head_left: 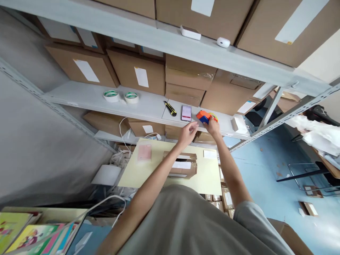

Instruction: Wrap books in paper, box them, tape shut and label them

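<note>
My right hand [213, 127] is wrapped round an orange and blue tape dispenser [203, 116] at the front of the middle shelf [148, 108]. Something yellow shows behind my fingers. My left hand [188, 134] hangs just left of it, in front of the shelf edge, its fingers loosely bent and apart with nothing in them. Between the dispenser and a yellow and black utility knife [170, 108] lies a phone [186, 113] with a lit screen. Below my hands, a taped cardboard box [183, 170] rests on the pale yellow table [209, 180].
Two tape rolls, one [111, 95] beside the other [131, 97], sit on the shelf's left. Cardboard boxes [142, 74] line the shelf behind. A pink pad [144, 152] and a white label [210, 154] lie on the table. A metal shelf post [284, 115] stands at right.
</note>
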